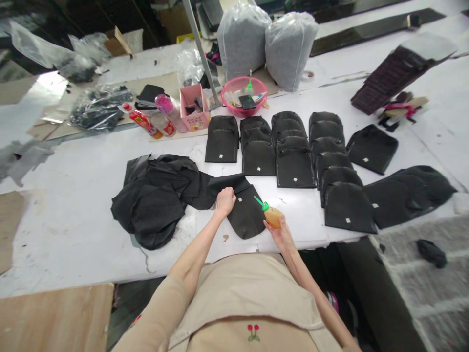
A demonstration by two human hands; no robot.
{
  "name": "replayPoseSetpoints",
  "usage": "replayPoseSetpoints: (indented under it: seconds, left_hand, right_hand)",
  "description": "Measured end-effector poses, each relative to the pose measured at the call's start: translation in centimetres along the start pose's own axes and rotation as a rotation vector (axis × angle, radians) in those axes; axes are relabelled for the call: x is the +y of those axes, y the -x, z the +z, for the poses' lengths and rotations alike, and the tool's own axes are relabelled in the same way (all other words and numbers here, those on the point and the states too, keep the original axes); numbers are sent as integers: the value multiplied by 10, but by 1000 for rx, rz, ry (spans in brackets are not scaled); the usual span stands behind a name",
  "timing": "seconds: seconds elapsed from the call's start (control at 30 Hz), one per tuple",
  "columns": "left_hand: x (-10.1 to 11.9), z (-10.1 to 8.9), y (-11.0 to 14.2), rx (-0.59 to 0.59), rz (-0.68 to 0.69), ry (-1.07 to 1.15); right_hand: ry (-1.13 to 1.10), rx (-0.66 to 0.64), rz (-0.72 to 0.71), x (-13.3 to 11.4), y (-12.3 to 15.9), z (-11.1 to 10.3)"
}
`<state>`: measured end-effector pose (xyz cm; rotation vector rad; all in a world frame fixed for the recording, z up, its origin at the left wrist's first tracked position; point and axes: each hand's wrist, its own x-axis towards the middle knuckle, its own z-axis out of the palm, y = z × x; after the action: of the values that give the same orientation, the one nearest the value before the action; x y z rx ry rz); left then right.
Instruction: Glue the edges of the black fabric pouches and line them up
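Note:
A black fabric piece point(246, 220) with a rounded near end lies on the white table in front of me. My left hand point(226, 200) is closed on its folded-over upper part, close to a small white tag. In my right hand point(280, 232) is a glue bottle point(273, 216), amber in colour with a green nozzle. The bottle is tilted, its tip pointing up and left toward the fabric's right edge. Left of my hands rests a loose heap of black fabric pieces point(154, 200).
Overlapping rows of black pieces point(295, 166) with white tags lie ahead and to the right. Behind them stand a pink basin point(245, 113), a pink box point(196, 121), several bottles point(142, 122) and two stuffed plastic bags point(244, 44). A wooden board point(54, 318) is at lower left.

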<state>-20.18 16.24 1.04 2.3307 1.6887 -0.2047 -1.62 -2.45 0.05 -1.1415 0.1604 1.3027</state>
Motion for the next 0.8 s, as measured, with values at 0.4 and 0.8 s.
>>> replayPoseSetpoints:
  seconds: [0.4,0.8]
  left_hand:
    - [3,28,21,46,99,-150]
    - [2,21,-6,54,10,36]
  right_hand:
    - [73,-66,-31,7,4,-1]
    - [33,-62,-25,3,5,-7]
